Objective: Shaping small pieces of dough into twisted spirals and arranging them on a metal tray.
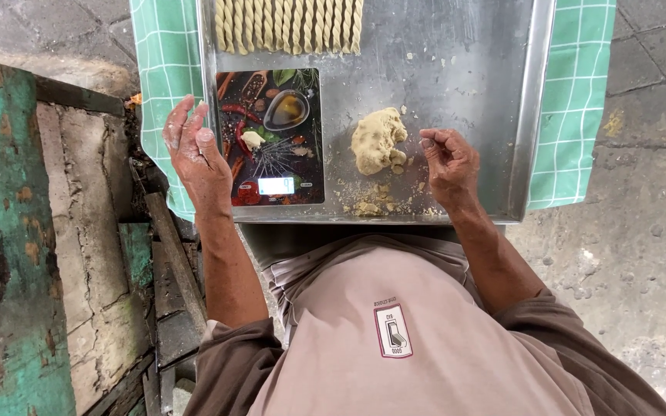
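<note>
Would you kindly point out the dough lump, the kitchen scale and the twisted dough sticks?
dough lump (376,141), head view, middle of the lump
kitchen scale (271,139), head view, printed top
twisted dough sticks (287,25), head view, middle of the row

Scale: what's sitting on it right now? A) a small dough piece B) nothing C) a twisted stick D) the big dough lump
A: a small dough piece lies on the scale, while the big lump sits beside it on the tray.
</note>
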